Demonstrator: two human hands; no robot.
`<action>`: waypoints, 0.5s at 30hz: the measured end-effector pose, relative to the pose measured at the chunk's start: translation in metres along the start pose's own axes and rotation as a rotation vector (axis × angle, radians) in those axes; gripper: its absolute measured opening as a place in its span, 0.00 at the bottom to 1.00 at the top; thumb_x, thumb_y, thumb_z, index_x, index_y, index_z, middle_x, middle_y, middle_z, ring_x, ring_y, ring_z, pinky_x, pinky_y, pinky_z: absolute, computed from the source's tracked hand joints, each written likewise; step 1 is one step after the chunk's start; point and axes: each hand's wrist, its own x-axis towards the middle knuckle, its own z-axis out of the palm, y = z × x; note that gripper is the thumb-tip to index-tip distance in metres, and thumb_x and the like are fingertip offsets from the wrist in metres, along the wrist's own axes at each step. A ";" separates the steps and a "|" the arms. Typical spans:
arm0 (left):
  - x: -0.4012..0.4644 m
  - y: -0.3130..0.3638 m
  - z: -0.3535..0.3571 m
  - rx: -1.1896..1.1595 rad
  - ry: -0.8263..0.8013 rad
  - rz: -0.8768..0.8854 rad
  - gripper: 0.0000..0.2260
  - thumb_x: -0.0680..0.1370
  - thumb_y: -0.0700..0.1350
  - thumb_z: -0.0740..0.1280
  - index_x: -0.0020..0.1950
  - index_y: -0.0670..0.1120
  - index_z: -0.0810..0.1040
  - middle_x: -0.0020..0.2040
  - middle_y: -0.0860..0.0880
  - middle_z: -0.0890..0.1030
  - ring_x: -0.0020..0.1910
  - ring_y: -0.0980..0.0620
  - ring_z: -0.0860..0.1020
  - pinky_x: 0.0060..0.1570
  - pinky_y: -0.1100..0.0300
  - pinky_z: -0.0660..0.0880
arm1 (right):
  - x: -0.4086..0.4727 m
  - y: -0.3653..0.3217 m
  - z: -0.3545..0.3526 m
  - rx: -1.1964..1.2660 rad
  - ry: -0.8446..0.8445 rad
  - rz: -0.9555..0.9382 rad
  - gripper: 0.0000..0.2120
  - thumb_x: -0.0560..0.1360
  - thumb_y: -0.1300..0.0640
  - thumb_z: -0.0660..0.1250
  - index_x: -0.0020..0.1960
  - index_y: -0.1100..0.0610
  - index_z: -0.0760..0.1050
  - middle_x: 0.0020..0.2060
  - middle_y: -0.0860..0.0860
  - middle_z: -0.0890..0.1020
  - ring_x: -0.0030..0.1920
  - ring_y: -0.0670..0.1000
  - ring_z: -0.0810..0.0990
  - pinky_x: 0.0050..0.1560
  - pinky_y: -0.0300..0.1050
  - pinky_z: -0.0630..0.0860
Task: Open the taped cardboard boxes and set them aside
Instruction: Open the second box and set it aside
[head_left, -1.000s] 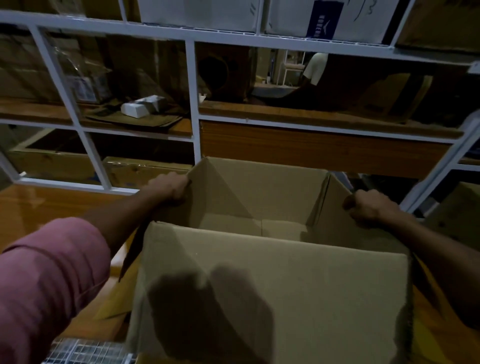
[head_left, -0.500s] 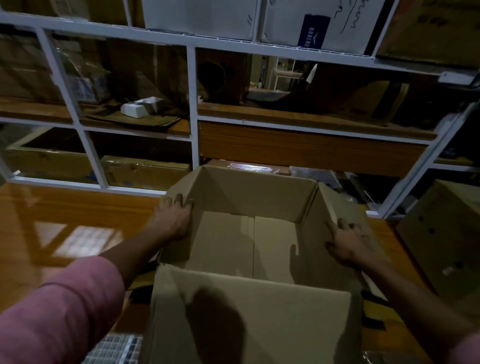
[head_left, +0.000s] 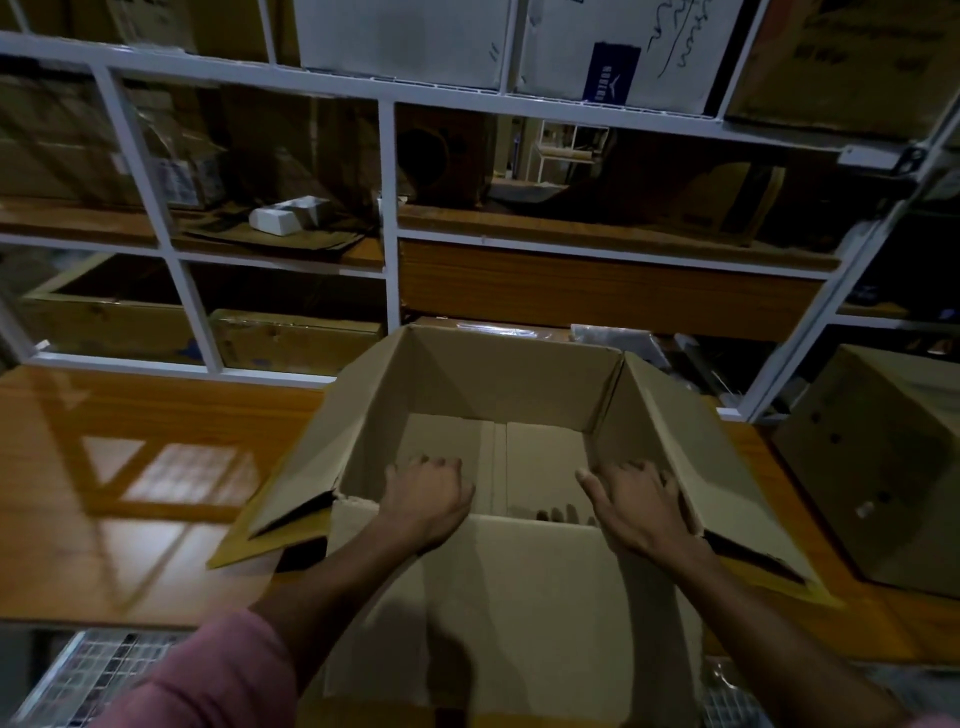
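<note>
An open brown cardboard box (head_left: 509, 374) stands on the wooden table (head_left: 130, 467) in front of me, its four top flaps folded outward and its inside bare. Both my hands reach over the near flap into the box. My left hand (head_left: 423, 499) is inside near the left wall, its fingers bent downward towards the bottom. My right hand (head_left: 634, 501) lies with spread fingers against the lower part of the right wall. Neither hand holds anything.
A second brown cardboard box (head_left: 883, 467) stands at the table's right end. Behind the table rises a white metal shelf rack (head_left: 387, 208) with cartons, wooden crates and a small white box (head_left: 288, 215). Wire mesh (head_left: 93, 670) shows below the table's near edge.
Both hands left the side flaps and went down inside the box. The box settled lower on the table and its side flaps now splay outward.
</note>
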 end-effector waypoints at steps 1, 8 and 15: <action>-0.004 0.000 0.003 -0.023 0.022 -0.008 0.20 0.82 0.54 0.50 0.63 0.48 0.76 0.60 0.45 0.80 0.61 0.45 0.74 0.63 0.42 0.68 | -0.005 -0.003 0.002 0.015 -0.003 -0.004 0.30 0.80 0.33 0.42 0.61 0.47 0.77 0.60 0.52 0.81 0.66 0.57 0.72 0.69 0.62 0.63; -0.011 0.004 0.003 -0.055 0.127 -0.018 0.18 0.82 0.53 0.49 0.57 0.49 0.75 0.57 0.44 0.81 0.56 0.45 0.75 0.58 0.43 0.69 | -0.013 -0.012 -0.002 0.029 -0.049 0.071 0.29 0.82 0.36 0.44 0.56 0.51 0.78 0.56 0.57 0.82 0.62 0.60 0.74 0.64 0.61 0.65; -0.037 0.033 0.004 0.033 0.306 0.154 0.26 0.83 0.60 0.54 0.78 0.50 0.63 0.82 0.46 0.58 0.81 0.42 0.51 0.77 0.36 0.53 | -0.053 -0.019 -0.004 0.047 0.313 -0.032 0.32 0.80 0.34 0.46 0.74 0.51 0.69 0.72 0.53 0.73 0.74 0.56 0.65 0.72 0.61 0.60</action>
